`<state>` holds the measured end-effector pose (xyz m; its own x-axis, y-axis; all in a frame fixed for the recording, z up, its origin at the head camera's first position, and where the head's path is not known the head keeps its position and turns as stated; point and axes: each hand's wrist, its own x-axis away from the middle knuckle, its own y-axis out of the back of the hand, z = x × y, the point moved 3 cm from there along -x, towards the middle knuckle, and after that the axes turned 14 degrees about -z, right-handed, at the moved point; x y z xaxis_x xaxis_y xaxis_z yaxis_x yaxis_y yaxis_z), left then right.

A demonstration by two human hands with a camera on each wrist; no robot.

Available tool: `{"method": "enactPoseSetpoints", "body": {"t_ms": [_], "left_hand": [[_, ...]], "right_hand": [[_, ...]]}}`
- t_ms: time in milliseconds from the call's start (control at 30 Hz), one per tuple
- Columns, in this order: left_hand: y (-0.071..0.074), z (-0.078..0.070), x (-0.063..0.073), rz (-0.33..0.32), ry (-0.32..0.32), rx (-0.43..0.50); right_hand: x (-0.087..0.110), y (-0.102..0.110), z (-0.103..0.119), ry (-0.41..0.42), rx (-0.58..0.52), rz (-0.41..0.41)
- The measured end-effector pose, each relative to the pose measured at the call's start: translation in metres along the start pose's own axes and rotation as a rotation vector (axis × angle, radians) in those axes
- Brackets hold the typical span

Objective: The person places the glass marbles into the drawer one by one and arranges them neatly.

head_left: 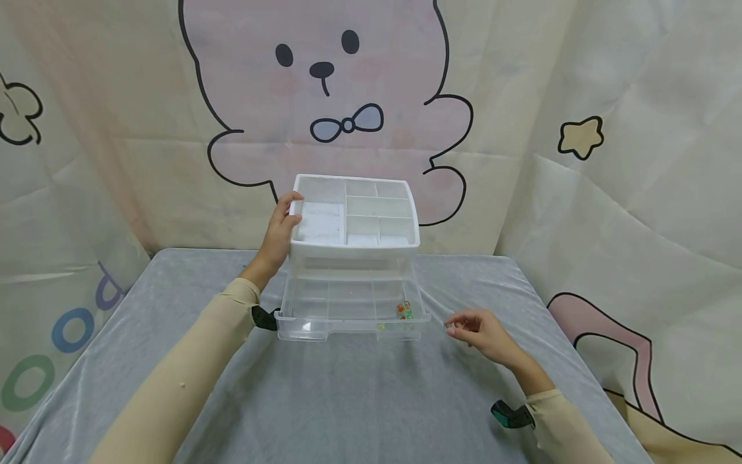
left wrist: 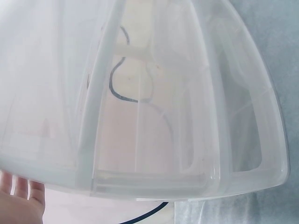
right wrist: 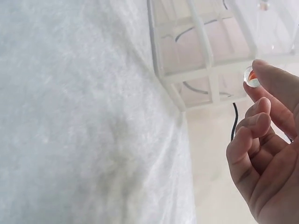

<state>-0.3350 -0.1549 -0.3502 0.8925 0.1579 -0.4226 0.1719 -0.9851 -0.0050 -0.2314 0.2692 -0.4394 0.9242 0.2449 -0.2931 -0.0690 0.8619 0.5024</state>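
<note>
A clear plastic drawer box (head_left: 350, 265) with a white compartment tray (head_left: 353, 241) as its top stands on the table. Its lower drawer (head_left: 301, 327) is pulled out toward me. Several orange and green glass marbles (head_left: 408, 314) lie in that drawer's right part. My left hand (head_left: 281, 229) holds the box by its upper left side, fingertips at the white rim; its fingers (left wrist: 21, 189) show at the box's edge in the left wrist view. To the right of the drawer, my right hand (head_left: 484, 335) pinches a clear marble (right wrist: 251, 77) with an orange swirl between thumb and index finger.
A grey cloth covers the table (head_left: 348, 399). Behind it hangs a cream curtain (head_left: 510, 96) with a printed bear, and printed sheets hang at both sides. Dark wrist straps (head_left: 513, 414) sit at my sleeves.
</note>
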Motion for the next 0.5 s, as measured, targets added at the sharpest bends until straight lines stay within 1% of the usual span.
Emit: {"method": "enactPoseSetpoints", "body": {"t_ms": [133, 333, 500], "left_hand": [[0.000, 0.000, 0.001, 0.006, 0.003, 0.004], [0.001, 0.000, 0.000, 0.001, 0.010, 0.003], [0.001, 0.000, 0.000, -0.005, 0.017, -0.003]], "right_hand": [[-0.002, 0.001, 0.008, 0.013, -0.003, 0.001], [-0.006, 0.000, 0.021, 0.070, -0.037, 0.016], [-0.009, -0.001, 0.029, 0.089, -0.054, 0.023]]}}
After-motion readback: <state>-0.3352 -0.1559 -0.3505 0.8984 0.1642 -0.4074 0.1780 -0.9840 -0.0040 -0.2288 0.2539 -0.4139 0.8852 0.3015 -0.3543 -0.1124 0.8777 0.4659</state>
